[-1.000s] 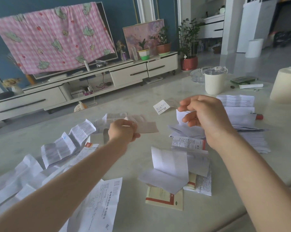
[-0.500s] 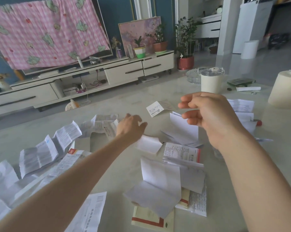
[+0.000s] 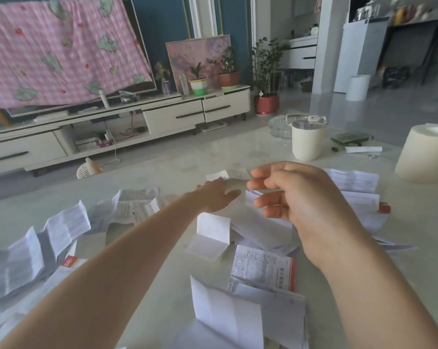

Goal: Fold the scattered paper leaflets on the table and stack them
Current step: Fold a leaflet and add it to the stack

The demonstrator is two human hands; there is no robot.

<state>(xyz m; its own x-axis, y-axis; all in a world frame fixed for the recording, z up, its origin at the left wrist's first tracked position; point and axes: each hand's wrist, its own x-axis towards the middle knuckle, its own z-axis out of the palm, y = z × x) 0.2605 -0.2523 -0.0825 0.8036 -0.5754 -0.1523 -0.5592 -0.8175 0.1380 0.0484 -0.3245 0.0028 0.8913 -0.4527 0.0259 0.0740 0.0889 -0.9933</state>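
1. The left hand [image 3: 217, 195] has let go of its leaflet and reaches forward, fingers straight, over the thin, creased white paper leaflets [image 3: 212, 233]; the right hand [image 3: 303, 200] hovers loosely curled, holding nothing.
2. Likely one fold is finished; most sheets lie scattered, concertina-creased and springy, on the glossy pale marble tabletop [image 3: 167, 170].

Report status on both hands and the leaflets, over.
Left hand open, fingers reaching at a white leaflet. Right hand hovering, loosely curled, empty. Other leaflets scattered. Tumbler, paper roll stand clear.
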